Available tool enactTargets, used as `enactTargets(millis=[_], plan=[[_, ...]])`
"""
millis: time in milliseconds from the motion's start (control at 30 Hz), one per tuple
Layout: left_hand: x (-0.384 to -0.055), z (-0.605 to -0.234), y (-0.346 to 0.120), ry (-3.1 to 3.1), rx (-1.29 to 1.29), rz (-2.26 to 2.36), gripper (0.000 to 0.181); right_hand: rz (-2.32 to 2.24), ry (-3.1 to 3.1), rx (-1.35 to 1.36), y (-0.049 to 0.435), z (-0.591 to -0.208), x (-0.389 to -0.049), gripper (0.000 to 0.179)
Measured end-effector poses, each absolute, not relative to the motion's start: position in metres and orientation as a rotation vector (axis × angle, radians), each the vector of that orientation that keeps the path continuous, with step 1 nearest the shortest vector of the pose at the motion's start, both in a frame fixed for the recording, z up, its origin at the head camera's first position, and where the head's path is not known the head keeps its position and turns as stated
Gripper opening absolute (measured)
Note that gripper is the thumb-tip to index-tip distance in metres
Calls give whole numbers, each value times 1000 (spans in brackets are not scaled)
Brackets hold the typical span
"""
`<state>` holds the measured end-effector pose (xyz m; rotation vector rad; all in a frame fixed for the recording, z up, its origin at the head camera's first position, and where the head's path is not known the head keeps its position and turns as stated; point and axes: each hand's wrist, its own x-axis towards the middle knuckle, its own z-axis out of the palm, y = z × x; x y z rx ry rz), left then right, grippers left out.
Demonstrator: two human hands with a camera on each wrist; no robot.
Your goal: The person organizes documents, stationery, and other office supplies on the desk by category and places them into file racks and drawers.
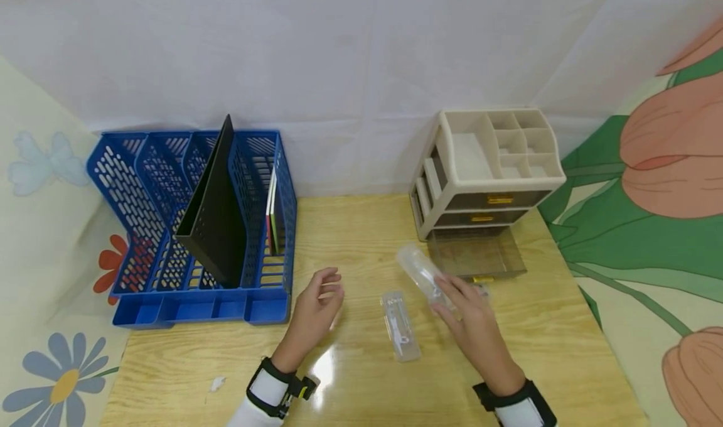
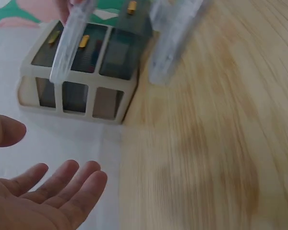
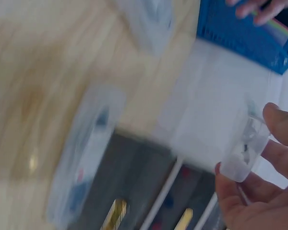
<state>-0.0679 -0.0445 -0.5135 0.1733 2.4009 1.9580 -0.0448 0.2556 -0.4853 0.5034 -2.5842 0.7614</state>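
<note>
In the head view my right hand (image 1: pixel 480 333) pinches a clear plastic case (image 1: pixel 420 270) by its near end, tilted above the table in front of the drawer unit. The right wrist view has the held case (image 3: pixel 246 151) between thumb and fingers, end toward the camera. A second clear case (image 1: pixel 400 326) with a small white item inside lies flat on the table between the hands. Another clear case (image 3: pixel 86 158), blurred, lies beside the drawer front; my right hand mostly hides it from the head camera. My left hand (image 1: pixel 316 308) hovers with loosely bent fingers, holding nothing.
The beige drawer unit (image 1: pixel 460 188) stands at the back right, its transparent bottom drawer (image 1: pixel 474 254) pulled out. A blue file rack (image 1: pixel 203 308) holding a black folder (image 1: pixel 217 226) and thin booklets (image 1: pixel 273 213) stands left. A white scrap (image 1: pixel 217 383) lies near the front.
</note>
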Motion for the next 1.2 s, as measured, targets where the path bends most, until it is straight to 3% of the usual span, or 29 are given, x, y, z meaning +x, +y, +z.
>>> enactTargets(millis=[367, 633, 967, 1200], plan=[[-61, -514, -70, 2969, 797, 1340, 54, 641, -2765, 382, 317, -461, -68, 42], [-60, -516, -78, 3104, 960, 1049, 54, 629, -2923, 399, 327, -465, -106, 36], [-64, -520, -86, 3079, 955, 884, 49, 575, -3148, 237, 314, -482, -144, 51], [-64, -522, -89, 3058, 963, 841, 48, 678, -3358, 60, 303, -488, -160, 77]])
